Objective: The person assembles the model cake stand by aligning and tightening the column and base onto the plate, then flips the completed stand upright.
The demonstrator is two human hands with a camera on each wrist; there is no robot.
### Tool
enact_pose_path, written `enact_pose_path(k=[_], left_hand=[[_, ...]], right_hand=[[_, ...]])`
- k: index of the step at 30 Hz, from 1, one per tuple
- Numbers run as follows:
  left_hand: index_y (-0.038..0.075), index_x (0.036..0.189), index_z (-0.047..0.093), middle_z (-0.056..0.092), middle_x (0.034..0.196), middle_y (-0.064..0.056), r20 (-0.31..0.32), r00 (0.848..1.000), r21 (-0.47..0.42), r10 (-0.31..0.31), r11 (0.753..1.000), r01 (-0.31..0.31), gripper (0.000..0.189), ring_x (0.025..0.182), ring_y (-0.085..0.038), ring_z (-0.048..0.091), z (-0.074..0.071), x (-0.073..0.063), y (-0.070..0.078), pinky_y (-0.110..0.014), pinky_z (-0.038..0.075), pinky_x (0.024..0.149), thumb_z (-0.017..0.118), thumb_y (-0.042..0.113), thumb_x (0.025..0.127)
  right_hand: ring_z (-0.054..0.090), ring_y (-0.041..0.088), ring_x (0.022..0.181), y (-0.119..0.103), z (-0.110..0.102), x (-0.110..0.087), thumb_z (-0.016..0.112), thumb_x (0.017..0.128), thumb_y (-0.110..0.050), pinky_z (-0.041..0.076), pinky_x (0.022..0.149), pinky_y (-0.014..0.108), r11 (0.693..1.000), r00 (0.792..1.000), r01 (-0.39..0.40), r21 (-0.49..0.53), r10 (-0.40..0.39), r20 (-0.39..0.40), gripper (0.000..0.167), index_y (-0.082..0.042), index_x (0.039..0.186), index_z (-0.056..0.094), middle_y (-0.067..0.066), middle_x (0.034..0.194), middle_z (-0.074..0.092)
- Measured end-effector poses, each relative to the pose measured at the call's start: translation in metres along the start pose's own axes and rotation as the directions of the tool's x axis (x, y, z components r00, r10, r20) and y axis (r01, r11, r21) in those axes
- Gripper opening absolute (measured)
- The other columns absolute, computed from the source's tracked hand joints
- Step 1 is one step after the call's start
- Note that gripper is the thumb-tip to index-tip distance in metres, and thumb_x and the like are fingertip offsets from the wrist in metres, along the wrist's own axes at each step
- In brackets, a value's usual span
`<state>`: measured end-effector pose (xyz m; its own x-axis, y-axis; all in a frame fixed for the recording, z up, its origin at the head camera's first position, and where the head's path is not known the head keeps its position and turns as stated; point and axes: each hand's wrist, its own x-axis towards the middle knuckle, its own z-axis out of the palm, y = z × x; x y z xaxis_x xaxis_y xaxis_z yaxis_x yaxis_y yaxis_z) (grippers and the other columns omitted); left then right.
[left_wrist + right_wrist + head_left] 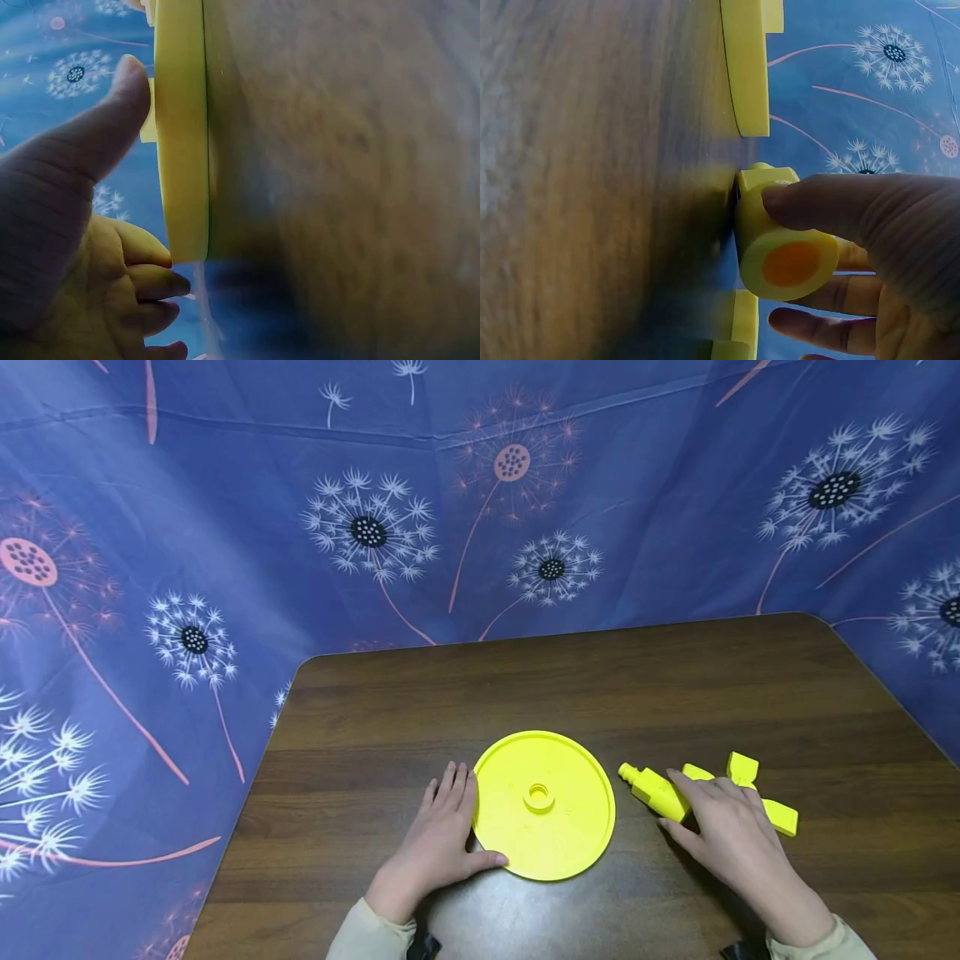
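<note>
A round yellow plate (570, 839) with a raised rim and a small central socket (538, 798) lies flat on the table. My left hand (442, 831) rests against its left edge, fingers extended and thumb at the near rim. In the left wrist view the thumb stands beside the plate's edge (181, 150). To the right, my right hand (731, 831) holds a yellow post (654, 792) with a narrow threaded-looking tip pointing left toward the plate. The right wrist view shows the thumb on that post, whose round end (791, 264) looks orange inside.
More yellow pieces lie beyond and right of my right hand: a block-like end (742, 768), another end (782, 818), and a part (697, 772) half hidden by the fingers. The brown wooden table (360, 718) ends at a blue dandelion-patterned cloth (450, 502) behind.
</note>
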<state>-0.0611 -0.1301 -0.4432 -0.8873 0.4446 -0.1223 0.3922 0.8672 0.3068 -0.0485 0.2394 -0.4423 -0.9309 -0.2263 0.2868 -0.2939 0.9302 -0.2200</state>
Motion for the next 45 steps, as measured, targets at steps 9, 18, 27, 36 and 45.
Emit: enact_pose_path(k=[9, 18, 27, 36, 45], left_hand=[[-0.003, 0.153, 0.021, 0.017, 0.16, -0.019, 0.008, 1.0, -0.017, -0.012, 1.0, 0.012, 0.115, 0.149, -0.03, 0.009, 0.002, 0.002, 0.001, -0.052, 0.017, 0.117, 0.07, 0.067, 0.076], [-0.003, 0.153, 0.018, 0.014, 0.16, -0.02, 0.032, 0.999, -0.051, -0.036, 0.998, 0.038, 0.116, 0.149, -0.031, 0.007, 0.004, 0.003, 0.001, -0.051, 0.019, 0.116, 0.072, 0.064, 0.075], [-0.003, 0.153, 0.017, 0.014, 0.16, -0.02, 0.04, 0.998, -0.061, -0.046, 0.997, 0.048, 0.116, 0.149, -0.031, 0.007, 0.003, 0.003, 0.002, -0.051, 0.022, 0.115, 0.073, 0.062, 0.075], [-0.004, 0.153, 0.017, 0.015, 0.16, -0.021, 0.035, 0.999, -0.068, -0.036, 0.997, 0.038, 0.116, 0.148, -0.032, 0.01, 0.003, 0.003, 0.002, -0.052, 0.023, 0.114, 0.073, 0.062, 0.075], [-0.005, 0.153, 0.016, 0.014, 0.159, -0.022, 0.037, 0.999, -0.072, -0.034, 0.997, 0.036, 0.116, 0.148, -0.033, 0.01, 0.003, 0.004, 0.002, -0.053, 0.024, 0.114, 0.073, 0.061, 0.076]], right_hand=[[0.057, 0.029, 0.072, -0.001, -0.001, 0.004, 0.081, 0.065, -0.017, 0.04, 0.069, 0.052, 0.997, 0.996, -0.028, 0.072, 0.034, -0.084, 0.055, 0.0, 0.114, 0.063, 0.012, 0.083, 0.067], [0.039, 0.012, 0.056, -0.009, -0.015, 0.009, 0.084, 0.065, -0.016, 0.038, 0.054, 0.035, 0.972, 0.98, -0.081, 0.22, 0.118, -0.161, 0.051, -0.004, 0.111, 0.064, 0.01, 0.082, 0.067], [0.046, 0.013, 0.058, -0.026, -0.021, 0.022, 0.086, 0.07, -0.013, 0.035, 0.049, 0.024, 0.932, 0.987, -0.059, 0.358, 0.107, -0.116, 0.054, -0.008, 0.12, 0.064, 0.016, 0.103, 0.071], [0.065, 0.021, 0.095, -0.048, -0.013, 0.041, 0.084, 0.073, -0.01, 0.053, 0.071, 0.034, 0.906, 0.997, 0.033, 0.422, 0.001, -0.081, 0.056, -0.006, 0.125, 0.063, 0.01, 0.116, 0.069], [0.064, 0.022, 0.105, -0.071, -0.004, 0.058, 0.082, 0.078, -0.013, 0.055, 0.075, 0.042, 0.861, 0.994, 0.105, 0.497, -0.091, -0.052, 0.054, -0.007, 0.127, 0.063, 0.006, 0.123, 0.066]])
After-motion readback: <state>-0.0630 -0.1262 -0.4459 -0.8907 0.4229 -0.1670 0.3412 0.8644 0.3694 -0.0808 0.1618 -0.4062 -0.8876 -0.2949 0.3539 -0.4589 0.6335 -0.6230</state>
